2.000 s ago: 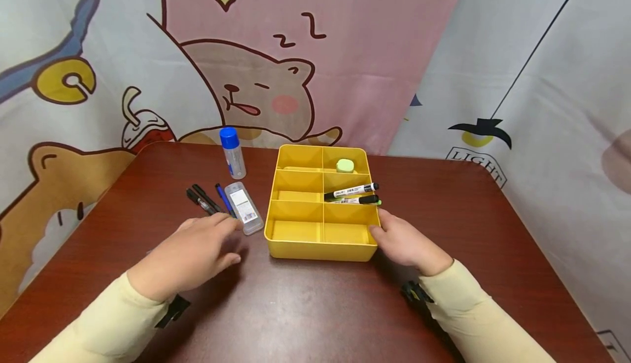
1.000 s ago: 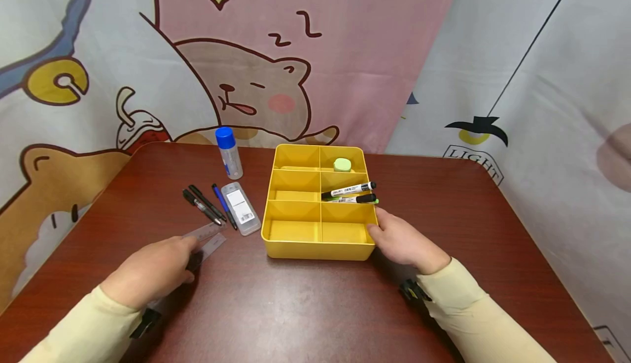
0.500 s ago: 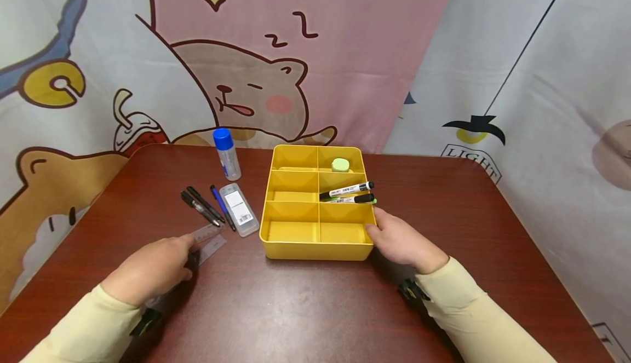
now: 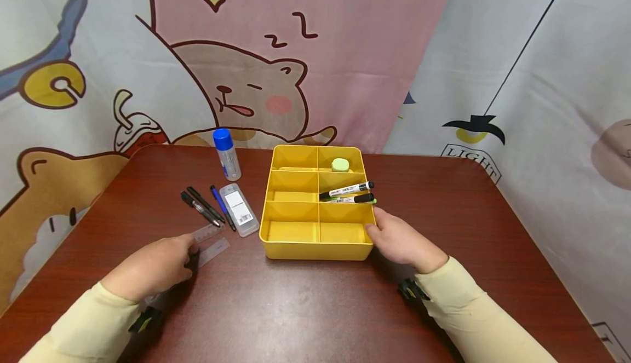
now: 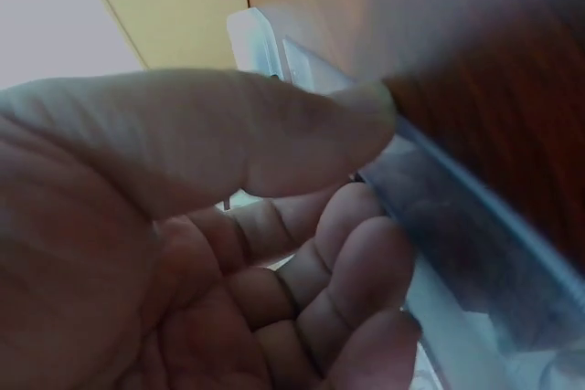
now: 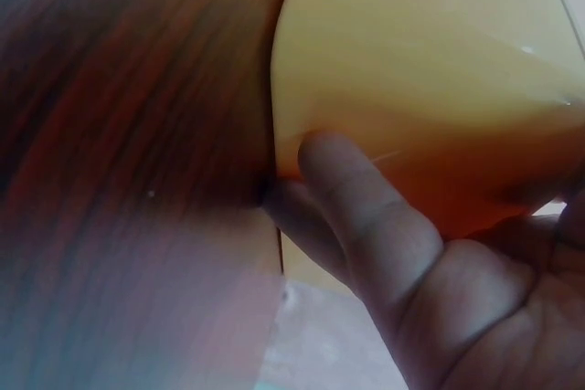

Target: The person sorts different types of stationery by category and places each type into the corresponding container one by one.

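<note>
The left hand [image 4: 153,267] is pinching a clear ruler [image 4: 214,251] between thumb and fingertips, while the right hand [image 4: 406,242] is gripping the box [image 4: 317,251] by its right wall near the front corner, the thumb lying over the rim and the fingers pressing against the outside. Behind everything the cloth [image 4: 365,51] is hanging, showing a printed bear with closed eyes beside a pink area. In front of it the brown table [image 4: 305,313] is bearing all the other things. The yellow box is resting near the table's middle, its six compartments running in two columns of three. To the left of the box, and apart from it, the ruler is reaching out past the left hand's fingertips; a second clear strip [image 4: 207,232] is showing just beyond it, though whether the two are belonging to one piece I cannot tell. A clear case [image 4: 239,209] with a white label is lying just beside the box's left wall. Farther back a bottle [image 4: 229,160] with a blue cap is standing upright. One blue pen [image 4: 223,208] is lying along the case, and two black pens [image 4: 206,204] are lying left of it. Two white markers [image 4: 349,190] are leaning in the middle right compartment, their black caps jutting over the rim. A small pale green block [image 4: 340,165] is sitting in the far right compartment.
</note>
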`<state>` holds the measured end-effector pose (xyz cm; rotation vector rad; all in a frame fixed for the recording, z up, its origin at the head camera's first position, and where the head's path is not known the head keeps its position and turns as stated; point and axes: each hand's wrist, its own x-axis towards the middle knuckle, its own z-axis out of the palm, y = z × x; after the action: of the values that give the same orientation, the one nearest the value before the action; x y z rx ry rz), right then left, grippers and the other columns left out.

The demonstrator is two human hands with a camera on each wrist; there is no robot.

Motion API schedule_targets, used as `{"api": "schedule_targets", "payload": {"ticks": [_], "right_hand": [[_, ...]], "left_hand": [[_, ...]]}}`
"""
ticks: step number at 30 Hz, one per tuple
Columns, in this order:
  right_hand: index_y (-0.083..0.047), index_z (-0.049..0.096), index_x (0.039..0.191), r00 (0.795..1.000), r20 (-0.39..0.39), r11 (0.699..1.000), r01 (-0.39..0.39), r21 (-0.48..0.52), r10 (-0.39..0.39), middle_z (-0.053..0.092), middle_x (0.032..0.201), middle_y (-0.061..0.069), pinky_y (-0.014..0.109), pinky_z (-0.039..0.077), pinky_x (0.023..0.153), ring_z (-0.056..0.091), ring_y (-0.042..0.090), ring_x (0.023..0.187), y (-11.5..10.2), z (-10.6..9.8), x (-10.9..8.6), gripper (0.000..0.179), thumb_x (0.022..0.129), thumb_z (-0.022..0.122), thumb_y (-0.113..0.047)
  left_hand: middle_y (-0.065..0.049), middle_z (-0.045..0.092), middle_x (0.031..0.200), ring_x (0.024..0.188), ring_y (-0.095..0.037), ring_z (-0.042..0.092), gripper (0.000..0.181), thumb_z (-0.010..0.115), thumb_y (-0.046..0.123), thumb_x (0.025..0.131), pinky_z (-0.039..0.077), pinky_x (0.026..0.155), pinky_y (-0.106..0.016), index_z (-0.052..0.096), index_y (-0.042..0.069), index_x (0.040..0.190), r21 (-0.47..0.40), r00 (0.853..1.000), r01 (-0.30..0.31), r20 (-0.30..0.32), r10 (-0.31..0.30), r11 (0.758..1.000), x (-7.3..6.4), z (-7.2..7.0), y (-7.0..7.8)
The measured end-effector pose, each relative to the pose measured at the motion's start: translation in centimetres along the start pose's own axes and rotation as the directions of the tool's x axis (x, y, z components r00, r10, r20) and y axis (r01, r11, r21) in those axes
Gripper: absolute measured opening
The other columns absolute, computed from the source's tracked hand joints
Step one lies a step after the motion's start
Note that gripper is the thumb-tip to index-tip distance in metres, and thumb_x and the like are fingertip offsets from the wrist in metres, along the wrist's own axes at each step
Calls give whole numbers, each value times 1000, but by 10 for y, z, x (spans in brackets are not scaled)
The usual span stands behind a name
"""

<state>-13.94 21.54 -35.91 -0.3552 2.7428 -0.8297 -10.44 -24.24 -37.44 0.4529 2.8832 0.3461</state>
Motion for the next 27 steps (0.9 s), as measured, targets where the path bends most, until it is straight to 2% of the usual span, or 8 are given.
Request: {"api": "schedule_targets", "payload": {"ticks": [11, 27], "right_hand": [[0, 50, 146, 1000, 0, 1000, -6, 3, 6, 67, 132, 17, 57, 49, 108, 64, 27, 110, 0, 0, 0, 43, 108, 46, -19], [1, 49, 147, 1000, -1, 1000, -3, -4, 3, 66, 133, 19, 57, 49, 108, 64, 27, 110, 0, -1, 0, 45, 108, 46, -19]], "left_hand": [[0, 60, 83, 75, -14, 55, 32, 81, 7, 78, 47, 70, -34, 61, 3, 103, -126, 997, 32, 72, -23, 991, 2, -1, -6], [-4, 59, 88, 77, -16, 55, 32, 80, 4, 80, 47, 70, -35, 61, 2, 105, -188, 995, 42, 98, -24, 981, 8, -3, -5]]}}
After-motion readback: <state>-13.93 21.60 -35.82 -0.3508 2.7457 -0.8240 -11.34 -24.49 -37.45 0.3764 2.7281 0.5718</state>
